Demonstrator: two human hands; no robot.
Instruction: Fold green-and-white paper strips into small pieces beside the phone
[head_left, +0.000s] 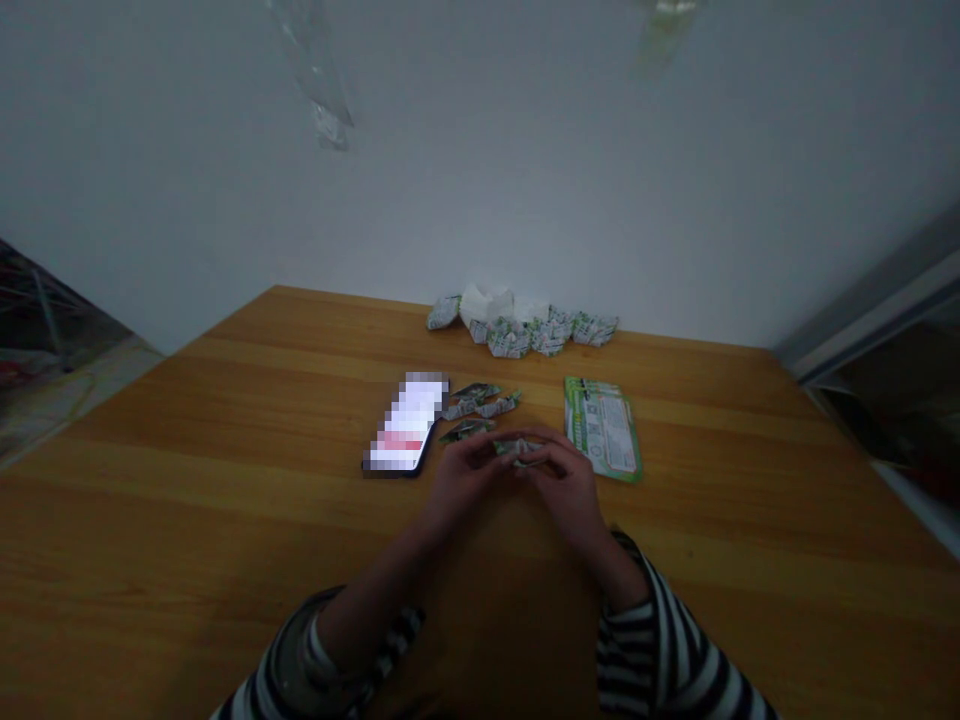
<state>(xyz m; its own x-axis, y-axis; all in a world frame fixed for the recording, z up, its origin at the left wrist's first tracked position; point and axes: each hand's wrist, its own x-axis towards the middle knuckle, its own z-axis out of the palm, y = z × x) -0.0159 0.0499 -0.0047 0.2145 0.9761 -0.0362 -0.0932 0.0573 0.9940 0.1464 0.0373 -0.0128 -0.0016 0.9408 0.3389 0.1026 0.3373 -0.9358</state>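
My left hand [463, 478] and my right hand [564, 482] meet over the middle of the wooden table [187, 480]. Together they pinch a small folded piece of green-and-white printed paper [519, 450] between their fingertips. Just beyond my hands lie a few small folded paper pieces [480, 404]. A phone [405, 424] with a lit screen lies to the left of them. A flat green-and-white printed sheet [603, 426] lies to the right of my right hand. Both sleeves are striped.
A heap of crumpled and folded green-and-white papers [522, 324] sits at the table's far edge against the white wall. A window frame [877, 320] shows at the right. Dark clutter lies off the table's left side.
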